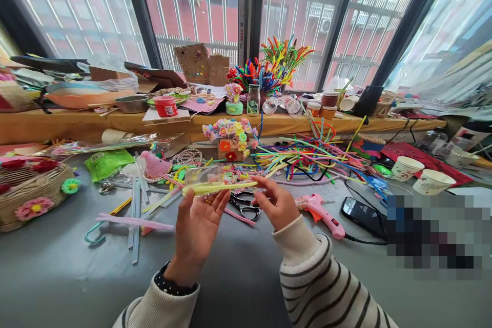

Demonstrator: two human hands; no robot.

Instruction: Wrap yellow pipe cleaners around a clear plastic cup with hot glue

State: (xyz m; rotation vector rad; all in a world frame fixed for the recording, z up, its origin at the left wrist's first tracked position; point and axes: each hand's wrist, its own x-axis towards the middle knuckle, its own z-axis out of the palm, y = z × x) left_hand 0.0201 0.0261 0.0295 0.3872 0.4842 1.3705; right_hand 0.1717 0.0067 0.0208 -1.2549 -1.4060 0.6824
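A small bundle of yellow pipe cleaners point(226, 186) lies level between my hands, above the grey table. My left hand point(202, 225) is palm up, with its thumb and fingers around the left part of the bundle. At the other end, the fingertips of my right hand point(277, 202) pinch the tips. Behind my fingers lie black-handled scissors point(246, 209), partly covered. A pink glue gun point(323, 214) rests just right of my right hand. Left of my left hand are clear glue sticks point(135, 215) and a lilac pipe cleaner point(134, 221).
Loose pipe cleaners point(303, 156) are heaped behind my hands, near a flower-filled box point(229, 148). A phone point(363, 216) and paper cups point(407, 168) are on the right. A woven basket point(23, 210) stands at left. The glue gun's cable point(365, 241) runs right.
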